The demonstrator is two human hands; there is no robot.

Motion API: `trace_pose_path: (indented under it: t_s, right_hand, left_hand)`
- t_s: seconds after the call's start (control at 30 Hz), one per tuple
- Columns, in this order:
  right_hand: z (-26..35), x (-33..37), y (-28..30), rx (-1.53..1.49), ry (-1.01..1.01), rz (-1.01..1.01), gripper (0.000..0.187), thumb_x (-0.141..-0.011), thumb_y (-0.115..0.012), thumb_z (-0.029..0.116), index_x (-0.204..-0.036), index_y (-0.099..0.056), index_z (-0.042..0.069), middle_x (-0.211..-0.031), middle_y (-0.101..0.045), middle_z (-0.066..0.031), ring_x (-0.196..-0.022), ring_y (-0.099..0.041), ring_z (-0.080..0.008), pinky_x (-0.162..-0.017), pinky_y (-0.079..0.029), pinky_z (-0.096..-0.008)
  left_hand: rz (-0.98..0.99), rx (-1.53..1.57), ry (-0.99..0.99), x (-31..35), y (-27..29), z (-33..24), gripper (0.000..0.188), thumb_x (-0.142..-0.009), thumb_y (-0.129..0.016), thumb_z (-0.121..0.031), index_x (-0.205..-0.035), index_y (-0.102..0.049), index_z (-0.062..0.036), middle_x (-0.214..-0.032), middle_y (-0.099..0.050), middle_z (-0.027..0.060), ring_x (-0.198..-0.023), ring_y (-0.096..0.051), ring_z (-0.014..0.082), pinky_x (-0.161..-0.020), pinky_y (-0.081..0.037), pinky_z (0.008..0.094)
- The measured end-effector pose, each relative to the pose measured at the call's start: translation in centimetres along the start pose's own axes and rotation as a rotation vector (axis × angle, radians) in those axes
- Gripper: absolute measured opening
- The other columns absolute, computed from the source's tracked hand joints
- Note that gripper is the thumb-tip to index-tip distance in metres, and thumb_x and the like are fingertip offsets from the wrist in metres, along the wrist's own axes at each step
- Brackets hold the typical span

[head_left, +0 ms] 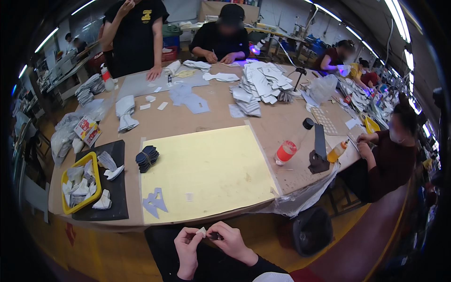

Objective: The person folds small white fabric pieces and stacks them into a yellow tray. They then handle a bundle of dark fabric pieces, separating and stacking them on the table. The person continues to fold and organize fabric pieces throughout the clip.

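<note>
My left hand [187, 245] pinches a small white piece of material [202, 231] between thumb and fingers, above my lap at the table's near edge. Close against it on the right, my right hand [235, 243] is closed round a small dark object [215, 236], whose kind I cannot make out. The fingertips of both hands almost meet at the white piece. Beyond them lies a yellow sheet [213, 174], bearing a banded stack of dark blue pieces [147, 158], grey cut pieces [154, 203] and a small pale rectangle [189, 197].
At left, a yellow basket [99, 188] of white pieces rests on a black board [119, 202]. A red-labelled bottle [285, 152] and an orange glue bottle [337, 151] stand at right. A black bin [312, 232] is below. Co-workers sit and stand round the table.
</note>
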State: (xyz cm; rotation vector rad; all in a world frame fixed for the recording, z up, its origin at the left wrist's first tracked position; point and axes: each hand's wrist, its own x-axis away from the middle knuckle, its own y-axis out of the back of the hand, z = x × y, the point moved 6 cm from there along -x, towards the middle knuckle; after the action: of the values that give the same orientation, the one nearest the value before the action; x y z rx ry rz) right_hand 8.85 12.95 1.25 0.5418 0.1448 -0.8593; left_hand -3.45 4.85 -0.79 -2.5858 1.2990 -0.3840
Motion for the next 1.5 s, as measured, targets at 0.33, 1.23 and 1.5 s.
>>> trace_pose_path:
  t_s: [0.33,1.23,1.5]
  right_hand:
    - [-0.7,0.1,1.5,0.037,-0.049,-0.088,0.022,-0.079,-0.063,-0.002,-0.099,-0.055,0.004,-0.091,-0.058,-0.0101,-0.073,-0.063,-0.0276,-0.058,-0.05,-0.0321]
    - [-1.2,0.6,1.7,-0.276,-0.177,-0.062,0.013,-0.091,-0.057,0.008,-0.084,-0.056,-0.003,-0.072,-0.05,-0.0074,-0.062,-0.046,-0.0137,-0.057,-0.037,-0.0256]
    - [-1.3,0.8,1.8,-0.322,-0.167,-0.042,0.012,-0.091,-0.058,0.008,-0.085,-0.058,-0.003,-0.073,-0.053,-0.0069,-0.064,-0.049,-0.0124,-0.059,-0.039,-0.0247]
  left_hand:
    - [0.019,-0.025,0.101,-0.5,-0.4,-0.3,0.009,-0.082,-0.063,0.002,-0.091,-0.065,0.0029,-0.085,-0.067,0.0054,-0.077,-0.06,0.0084,-0.073,-0.047,0.0205]
    - [0.214,-0.033,0.212,0.0,-1.5,0.9,0.01,-0.083,-0.071,-0.005,-0.086,-0.063,-0.0001,-0.079,-0.064,0.0014,-0.073,-0.059,0.006,-0.069,-0.046,0.0183]
    - [0.33,0.002,0.292,0.3,-1.7,1.3,0.012,-0.086,-0.069,-0.007,-0.095,-0.064,-0.0004,-0.085,-0.062,-0.001,-0.08,-0.057,0.0048,-0.074,-0.044,0.0188]
